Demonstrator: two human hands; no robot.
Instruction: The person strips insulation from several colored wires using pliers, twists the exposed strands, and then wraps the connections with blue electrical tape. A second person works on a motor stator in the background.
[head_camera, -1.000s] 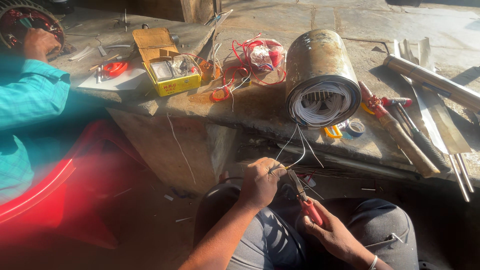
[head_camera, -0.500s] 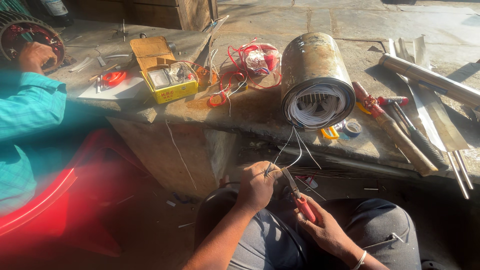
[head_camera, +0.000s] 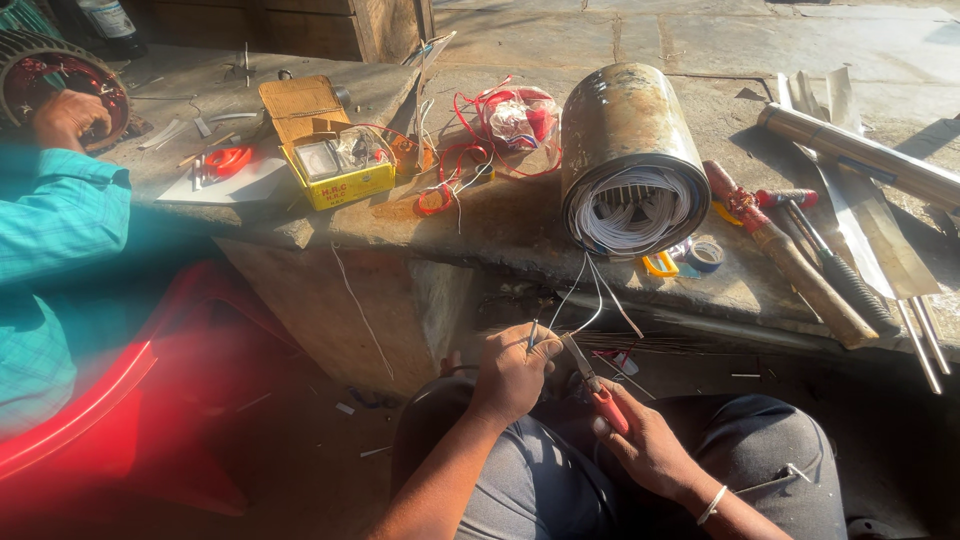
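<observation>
A rusty metal cylinder (head_camera: 628, 130) with white wire coils packed in its open end lies on its side on the stone slab (head_camera: 520, 225). Thin white wire leads (head_camera: 590, 290) hang from the coils down toward my lap. My left hand (head_camera: 512, 372) pinches the ends of these leads. My right hand (head_camera: 648, 440) grips red-handled pliers (head_camera: 597, 385), whose jaws point up at the wire ends just right of my left fingers.
On the slab: a yellow open box (head_camera: 330, 160), tangled red wires (head_camera: 480, 150), a tape roll (head_camera: 706, 255), a wooden-handled hammer (head_camera: 790, 260), metal strips and a pipe (head_camera: 870, 160). At left a person in a teal sleeve (head_camera: 60, 230) touches a round motor winding (head_camera: 55, 85), sitting on a red chair (head_camera: 90, 410).
My hands with the pliers and wire leads stay close together in my lap; the view has shifted slightly. The other person's hand remains on the round winding.
</observation>
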